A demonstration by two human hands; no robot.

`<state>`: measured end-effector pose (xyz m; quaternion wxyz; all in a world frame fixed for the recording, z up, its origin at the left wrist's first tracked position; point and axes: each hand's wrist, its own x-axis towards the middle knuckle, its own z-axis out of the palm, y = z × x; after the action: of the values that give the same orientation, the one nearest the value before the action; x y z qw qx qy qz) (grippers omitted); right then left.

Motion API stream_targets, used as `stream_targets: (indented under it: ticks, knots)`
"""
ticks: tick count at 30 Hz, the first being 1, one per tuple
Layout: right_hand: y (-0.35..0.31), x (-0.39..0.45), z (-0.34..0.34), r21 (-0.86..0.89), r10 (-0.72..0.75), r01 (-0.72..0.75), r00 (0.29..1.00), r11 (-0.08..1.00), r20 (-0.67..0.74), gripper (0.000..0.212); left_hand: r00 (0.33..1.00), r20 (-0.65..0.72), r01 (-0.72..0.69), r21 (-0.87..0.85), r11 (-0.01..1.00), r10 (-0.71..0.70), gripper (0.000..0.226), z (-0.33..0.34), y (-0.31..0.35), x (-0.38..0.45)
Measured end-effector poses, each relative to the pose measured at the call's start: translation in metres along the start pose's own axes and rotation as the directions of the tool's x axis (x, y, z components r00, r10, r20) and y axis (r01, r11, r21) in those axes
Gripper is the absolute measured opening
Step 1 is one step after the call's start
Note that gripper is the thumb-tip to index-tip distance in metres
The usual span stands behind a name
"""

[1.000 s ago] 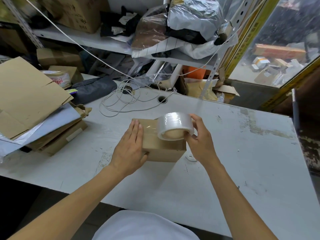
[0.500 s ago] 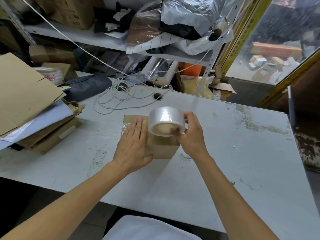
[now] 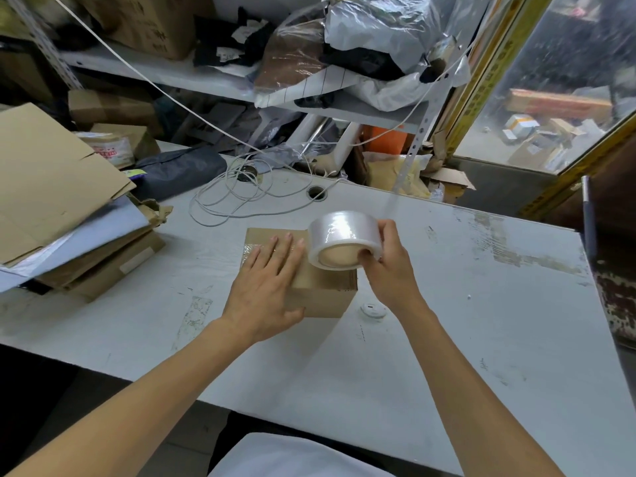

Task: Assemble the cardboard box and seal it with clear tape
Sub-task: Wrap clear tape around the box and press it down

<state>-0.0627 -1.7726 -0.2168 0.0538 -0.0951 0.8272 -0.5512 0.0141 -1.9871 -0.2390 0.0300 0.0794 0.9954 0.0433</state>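
Observation:
A small brown cardboard box (image 3: pixel 323 297) sits closed on the white table (image 3: pixel 447 339), near its middle. A strip of clear tape shines across the box top by its left edge. My left hand (image 3: pixel 266 285) lies flat on the box top, fingers spread and pointing away from me. My right hand (image 3: pixel 385 266) grips a roll of clear tape (image 3: pixel 340 237) held over the box's far right corner, thumb inside the core.
A stack of flattened cardboard and white sheets (image 3: pixel 58 201) lies at the table's left. A coiled white cable (image 3: pixel 237 194) rests at the back beside a cable hole (image 3: pixel 316 192). Cluttered shelves with bags and boxes (image 3: pixel 309 63) stand behind. A small white disc (image 3: pixel 372 309) lies right of the box.
My left hand has slid further onto the box top and flattened. The tape roll in my right hand has shifted slightly toward the box's far right corner.

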Motion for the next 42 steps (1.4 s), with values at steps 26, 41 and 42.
stream_targets:
  ticks: [26,41,42]
  knots:
    - [0.012,-0.017,0.036,0.194,0.174,-0.133,0.962,0.972,-0.210,0.039,0.999,0.029,-0.030,0.019,0.999,0.029,0.112,0.003,0.031,0.008]
    - [0.021,-0.008,0.000,0.568,0.167,-0.159,0.985,0.808,0.038,0.046,0.998,0.011,-0.060,0.022,0.998,0.060,0.111,-0.003,0.004,-0.002]
    - [0.021,-0.008,-0.001,0.569,0.162,-0.156,0.986,0.807,0.040,0.044,0.999,0.004,-0.052,0.010,0.999,0.052,0.112,-0.003,0.009,0.000]
